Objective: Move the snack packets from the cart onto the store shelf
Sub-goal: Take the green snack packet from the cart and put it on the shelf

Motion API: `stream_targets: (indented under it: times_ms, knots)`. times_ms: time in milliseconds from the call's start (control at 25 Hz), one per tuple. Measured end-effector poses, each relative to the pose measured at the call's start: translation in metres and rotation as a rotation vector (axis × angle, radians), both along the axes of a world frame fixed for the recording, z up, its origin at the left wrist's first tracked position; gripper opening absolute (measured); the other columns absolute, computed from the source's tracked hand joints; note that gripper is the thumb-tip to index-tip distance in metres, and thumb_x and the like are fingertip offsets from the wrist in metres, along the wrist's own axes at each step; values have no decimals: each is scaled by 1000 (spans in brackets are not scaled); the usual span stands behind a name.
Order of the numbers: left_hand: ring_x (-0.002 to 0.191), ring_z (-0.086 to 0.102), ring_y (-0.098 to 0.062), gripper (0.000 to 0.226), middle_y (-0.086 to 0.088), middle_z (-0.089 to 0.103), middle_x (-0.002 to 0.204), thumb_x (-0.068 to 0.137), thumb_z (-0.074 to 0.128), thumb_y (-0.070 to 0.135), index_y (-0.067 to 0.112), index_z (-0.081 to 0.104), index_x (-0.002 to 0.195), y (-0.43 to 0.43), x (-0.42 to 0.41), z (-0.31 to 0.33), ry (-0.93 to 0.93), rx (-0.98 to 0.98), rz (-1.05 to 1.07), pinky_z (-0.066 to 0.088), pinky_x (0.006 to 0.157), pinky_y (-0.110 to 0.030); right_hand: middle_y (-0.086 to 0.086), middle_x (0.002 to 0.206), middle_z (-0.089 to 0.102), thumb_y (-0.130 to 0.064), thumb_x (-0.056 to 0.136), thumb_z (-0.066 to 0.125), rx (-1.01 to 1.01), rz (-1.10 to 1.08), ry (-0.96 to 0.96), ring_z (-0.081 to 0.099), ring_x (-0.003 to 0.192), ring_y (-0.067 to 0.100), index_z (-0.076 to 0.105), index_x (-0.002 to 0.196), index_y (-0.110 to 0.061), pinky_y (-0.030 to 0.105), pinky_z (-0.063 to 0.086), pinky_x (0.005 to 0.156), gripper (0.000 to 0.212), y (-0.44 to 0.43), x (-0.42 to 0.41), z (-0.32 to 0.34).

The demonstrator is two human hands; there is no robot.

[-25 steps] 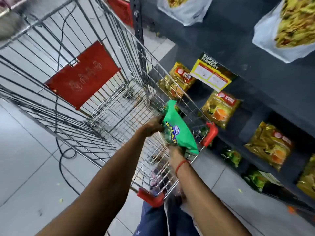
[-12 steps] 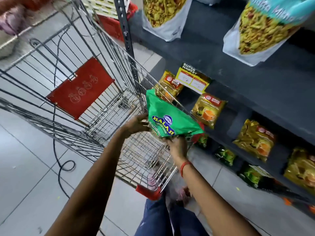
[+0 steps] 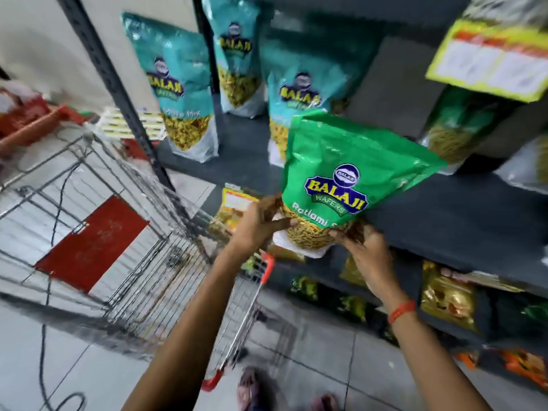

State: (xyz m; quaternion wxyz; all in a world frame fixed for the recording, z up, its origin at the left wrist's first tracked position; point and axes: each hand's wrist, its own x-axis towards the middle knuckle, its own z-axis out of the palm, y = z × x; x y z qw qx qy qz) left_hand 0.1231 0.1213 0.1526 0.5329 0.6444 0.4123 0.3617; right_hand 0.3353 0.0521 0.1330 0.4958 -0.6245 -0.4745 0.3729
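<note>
A green Balaji snack packet [image 3: 341,173] is held upright at the front edge of the dark grey shelf [image 3: 444,221]. My left hand [image 3: 261,221] grips its lower left corner and my right hand [image 3: 364,244] grips its lower right corner. The packet's base sits at about the level of the shelf's front lip; whether it rests on the shelf is unclear. The wire cart [image 3: 124,232] with a red panel stands to the left, below the shelf. No packets show inside the cart.
Three teal Balaji packets [image 3: 184,93] stand at the back of the same shelf. A dark green packet [image 3: 462,126] and a yellow price tag [image 3: 489,54] are at the right. Yellow and green packets [image 3: 444,298] fill the lower shelf. A black cable [image 3: 44,351] lies on the tiled floor.
Both hands have lifted the green packet out of the cart, up and right to the shelf edge. The view has swung upward toward the upper shelf.
</note>
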Motion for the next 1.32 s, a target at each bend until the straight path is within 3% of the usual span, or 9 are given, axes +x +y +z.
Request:
stream_targets:
  times_ms: [120, 280, 400, 640, 760, 840, 1040, 1200, 1320]
  knots:
    - [69, 57, 12, 25, -2, 70, 93, 75, 73, 3, 11, 66, 98, -5, 88, 16, 8, 76, -39, 47, 68, -8, -17, 93, 74, -17, 77, 73, 76, -86, 68, 67, 86, -6, 64, 97, -29, 10, 54, 72, 24, -15, 82, 17]
    - [85, 57, -14, 28, -15, 66, 94, 77, 72, 3, -4, 61, 102, -4, 185, 11, 13, 19, -60, 53, 85, -49, -2, 110, 65, 3, 80, 67, 159, -186, 141, 62, 95, 0, 55, 115, -21, 10, 53, 81, 45, -16, 160, 23]
    - [91, 55, -19, 36, -14, 64, 96, 76, 73, 7, -5, 58, 107, 7, 240, 13, 23, 49, -65, 47, 91, -57, 8, 121, 58, 11, 81, 61, 181, -195, 211, 56, 109, 15, 48, 125, -8, 15, 53, 87, 49, -5, 206, 28]
    - [97, 60, -28, 55, -23, 65, 105, 69, 70, 24, -4, 53, 113, 40, 299, 13, 35, 54, -29, 48, 90, -49, 13, 133, 50, 9, 84, 58, 155, -127, 154, 47, 118, 16, 40, 132, -3, 2, 48, 84, 52, 30, 258, 38]
    - [110, 60, -35, 55, -21, 64, 119, 76, 74, 14, 0, 50, 124, 46, 305, 3, 118, 95, -40, 46, 86, -33, 12, 140, 47, 1, 86, 60, 54, -94, 146, 46, 121, 14, 35, 135, -7, 15, 44, 96, 55, 32, 269, 26]
    - [116, 57, -32, 66, -17, 61, 126, 71, 79, 13, 3, 47, 127, 56, 302, -2, 150, 82, -79, 47, 94, -37, 5, 136, 49, 0, 81, 67, -14, -58, 128, 46, 121, 13, 31, 138, -11, 19, 42, 98, 69, 32, 277, 20]
    - [133, 42, -30, 87, -13, 44, 145, 69, 79, 5, 4, 29, 141, 69, 302, -4, 326, -24, -262, 38, 110, -45, 4, 130, 47, 13, 68, 74, -95, -24, 51, 44, 118, 12, 26, 141, -10, 0, 44, 80, 90, 40, 277, 15]
    - [127, 50, -31, 74, -15, 51, 139, 74, 77, 11, 6, 38, 137, 63, 299, -15, 349, -41, -247, 42, 106, -43, 11, 137, 53, 4, 67, 79, -123, -59, 61, 50, 123, 21, 36, 136, -14, 32, 42, 104, 83, 35, 277, 4]
    - [122, 53, -29, 72, -12, 56, 136, 74, 77, 17, 10, 39, 135, 48, 291, -22, 328, -49, -251, 45, 103, -37, 9, 135, 55, -7, 65, 83, -142, -70, 63, 50, 127, 25, 40, 134, -17, 44, 39, 111, 83, 19, 276, -10]
